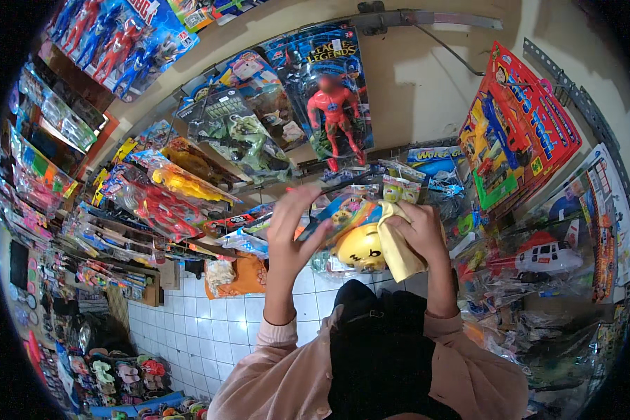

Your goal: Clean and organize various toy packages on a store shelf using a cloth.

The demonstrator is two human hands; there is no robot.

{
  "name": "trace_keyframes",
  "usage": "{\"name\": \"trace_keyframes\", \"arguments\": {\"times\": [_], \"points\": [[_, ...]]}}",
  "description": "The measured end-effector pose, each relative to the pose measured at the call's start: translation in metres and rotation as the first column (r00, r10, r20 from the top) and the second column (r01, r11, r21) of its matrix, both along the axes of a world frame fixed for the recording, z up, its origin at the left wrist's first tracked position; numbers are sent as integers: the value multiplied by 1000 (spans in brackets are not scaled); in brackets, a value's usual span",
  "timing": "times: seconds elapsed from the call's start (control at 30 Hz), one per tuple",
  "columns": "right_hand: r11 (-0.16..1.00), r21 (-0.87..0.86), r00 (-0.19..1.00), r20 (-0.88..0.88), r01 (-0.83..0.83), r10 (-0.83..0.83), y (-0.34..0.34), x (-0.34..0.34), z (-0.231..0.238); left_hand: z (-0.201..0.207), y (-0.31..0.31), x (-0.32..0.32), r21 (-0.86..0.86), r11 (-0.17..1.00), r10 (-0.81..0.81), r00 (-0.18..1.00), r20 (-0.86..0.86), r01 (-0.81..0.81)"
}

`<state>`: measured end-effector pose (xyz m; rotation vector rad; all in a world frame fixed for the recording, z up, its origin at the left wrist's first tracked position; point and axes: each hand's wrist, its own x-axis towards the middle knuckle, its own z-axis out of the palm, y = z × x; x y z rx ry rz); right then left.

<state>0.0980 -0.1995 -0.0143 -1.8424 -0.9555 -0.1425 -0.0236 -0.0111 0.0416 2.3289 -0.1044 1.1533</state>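
Note:
My left hand (290, 227) is raised in front of the hanging toy packs, its fingers stretched out and the thumb apart; I see nothing held in it. A pale yellow cloth (402, 255) hangs down from my right hand (416, 227), whose fingers are closed on it. Right beside the cloth is a rounded yellow toy (359, 248) with black markings, and a colourful clear-wrapped pack (353, 213) shows just above it. Whether my right hand also touches the yellow toy is hidden by the cloth.
Carded figures, one red (334, 115) and one green (248, 140), hang on the wall ahead. To the right hang a red toy-tool card (521, 133) and a bagged toy helicopter (546, 255). More packs crowd the left. An orange bag (241, 276) lies over white floor tiles (189, 322).

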Motion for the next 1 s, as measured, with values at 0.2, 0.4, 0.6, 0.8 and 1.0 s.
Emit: {"name": "trace_keyframes", "arguments": {"times": [0.2,0.4,0.6,0.8,1.0], "points": [[991,-57,993,-6,-119,119,11,-2,6,-6,27,-1,-365,924,-298,818,-493,117],[985,0,985,22,-173,173,41,-5,19,-11,45,-9,-294,955,-151,910,-386,34],[996,16,940,332,-90,80,84,-22,66,10,62,-17,-126,987,92,992,-81,-102],[999,-20,944,327,-28,32,110,-19,65,16,93,-25,-152,987,38,999,-35,-43],[985,-173,992,118,-15,36,91,7,50,0,139,-40,-410,910,72,997,16,-60]]}}
